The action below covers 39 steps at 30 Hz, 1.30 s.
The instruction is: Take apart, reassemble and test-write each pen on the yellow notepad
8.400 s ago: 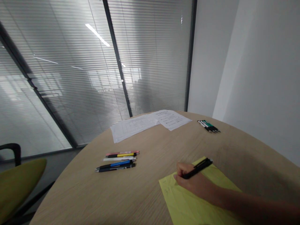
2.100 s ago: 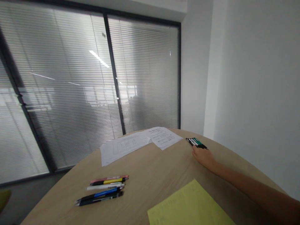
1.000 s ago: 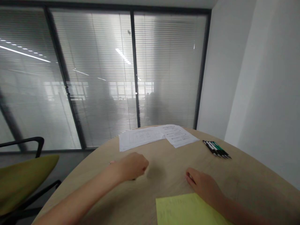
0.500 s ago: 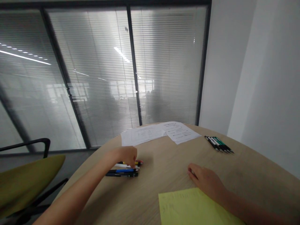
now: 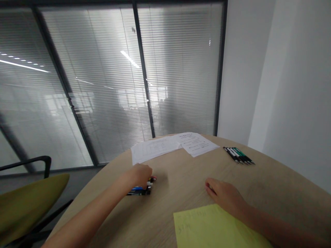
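Left hand (image 5: 141, 173) curled over the colored pens (image 5: 142, 189), can't tell if it's gripping; right hand (image 5: 225, 197) lies slack by the yellow sheet (image 5: 212, 229), scribbles unreadable.

pens (image 5: 142, 190) | blue, black, red | flat, bunched | table (image 5: 181, 172) left | maybe five

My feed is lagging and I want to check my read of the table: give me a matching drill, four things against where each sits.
1 left hand
2 right hand
3 green and black pens
4 white sheets

A far middle of the table
B flat on the table, at the yellow sheet's far edge
C over the coloured pens
D far right, untouched

Pairs: 1-C, 2-B, 3-D, 4-A
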Motion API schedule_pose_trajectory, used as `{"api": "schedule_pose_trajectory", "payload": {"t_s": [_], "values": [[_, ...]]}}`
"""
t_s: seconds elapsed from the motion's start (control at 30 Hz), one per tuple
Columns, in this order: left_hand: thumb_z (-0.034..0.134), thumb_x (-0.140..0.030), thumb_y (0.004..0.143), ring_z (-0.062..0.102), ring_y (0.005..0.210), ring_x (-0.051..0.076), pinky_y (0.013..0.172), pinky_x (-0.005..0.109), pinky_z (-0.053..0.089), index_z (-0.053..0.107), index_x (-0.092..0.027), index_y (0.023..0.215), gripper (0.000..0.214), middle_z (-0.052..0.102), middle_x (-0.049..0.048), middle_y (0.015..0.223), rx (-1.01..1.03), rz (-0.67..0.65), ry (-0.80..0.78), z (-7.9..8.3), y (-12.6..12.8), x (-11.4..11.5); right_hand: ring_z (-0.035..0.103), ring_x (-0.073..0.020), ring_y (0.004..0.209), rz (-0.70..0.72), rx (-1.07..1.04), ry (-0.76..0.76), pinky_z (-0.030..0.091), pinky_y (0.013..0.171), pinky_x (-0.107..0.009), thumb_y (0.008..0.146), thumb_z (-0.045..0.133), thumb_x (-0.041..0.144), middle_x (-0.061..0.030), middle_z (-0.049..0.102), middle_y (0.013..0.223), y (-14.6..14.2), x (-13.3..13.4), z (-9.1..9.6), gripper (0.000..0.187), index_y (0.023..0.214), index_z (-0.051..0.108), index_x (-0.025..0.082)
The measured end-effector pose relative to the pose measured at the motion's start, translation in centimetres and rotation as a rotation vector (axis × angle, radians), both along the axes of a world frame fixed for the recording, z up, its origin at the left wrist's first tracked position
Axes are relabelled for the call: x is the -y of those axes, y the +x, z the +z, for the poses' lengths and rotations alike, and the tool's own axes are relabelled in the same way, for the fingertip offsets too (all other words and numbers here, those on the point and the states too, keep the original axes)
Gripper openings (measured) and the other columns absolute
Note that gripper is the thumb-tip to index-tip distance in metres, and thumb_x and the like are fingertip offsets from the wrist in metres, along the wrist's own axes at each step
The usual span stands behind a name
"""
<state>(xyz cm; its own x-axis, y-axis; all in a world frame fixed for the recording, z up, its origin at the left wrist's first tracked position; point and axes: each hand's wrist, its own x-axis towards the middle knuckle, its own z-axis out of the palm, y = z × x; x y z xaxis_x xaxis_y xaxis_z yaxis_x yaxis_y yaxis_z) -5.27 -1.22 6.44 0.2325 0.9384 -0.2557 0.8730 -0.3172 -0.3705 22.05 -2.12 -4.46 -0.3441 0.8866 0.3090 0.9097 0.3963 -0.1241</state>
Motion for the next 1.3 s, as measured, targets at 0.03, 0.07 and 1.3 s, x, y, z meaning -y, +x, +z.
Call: {"api": "schedule_pose_trajectory", "payload": {"t_s": [0.03,0.07,1.3], "values": [[0.059,-0.011,0.052,0.062,0.065,0.032,0.056,0.037,0.046,0.067,-0.006,0.074,0.024,0.064,0.0218,0.068,0.0,-0.007,0.004,-0.1,0.1,0.1,0.059,-0.0145,0.061,-0.002,0.006,-0.002,0.024,0.049,-0.023,0.083,0.037,0.024,-0.0028,0.064,0.07,0.0,0.0,0.0,0.018,0.076,0.053,0.02],[0.059,-0.012,0.052,0.062,0.065,0.031,0.057,0.036,0.046,0.067,-0.006,0.075,0.024,0.064,0.0209,0.069,0.001,-0.013,0.006,-0.1,0.2,0.2,0.059,-0.0147,0.061,-0.002,0.011,-0.003,0.024,0.049,-0.023,0.083,0.037,0.023,-0.0027,0.064,0.07,0.0,0.1,0.0,0.018,0.076,0.053,0.02],[0.032,-0.031,0.079,0.034,0.036,0.006,0.038,0.016,0.035,0.044,-0.015,0.061,0.027,0.03,-0.0053,0.044,2.416,0.346,-0.757,0.6,3.5,-0.3,0.057,-0.0133,0.061,-0.022,0.02,-0.04,0.025,0.05,-0.022,0.083,0.038,0.024,-0.0028,0.064,0.07,-0.2,0.4,0.7,0.018,0.076,0.054,0.02]]}}
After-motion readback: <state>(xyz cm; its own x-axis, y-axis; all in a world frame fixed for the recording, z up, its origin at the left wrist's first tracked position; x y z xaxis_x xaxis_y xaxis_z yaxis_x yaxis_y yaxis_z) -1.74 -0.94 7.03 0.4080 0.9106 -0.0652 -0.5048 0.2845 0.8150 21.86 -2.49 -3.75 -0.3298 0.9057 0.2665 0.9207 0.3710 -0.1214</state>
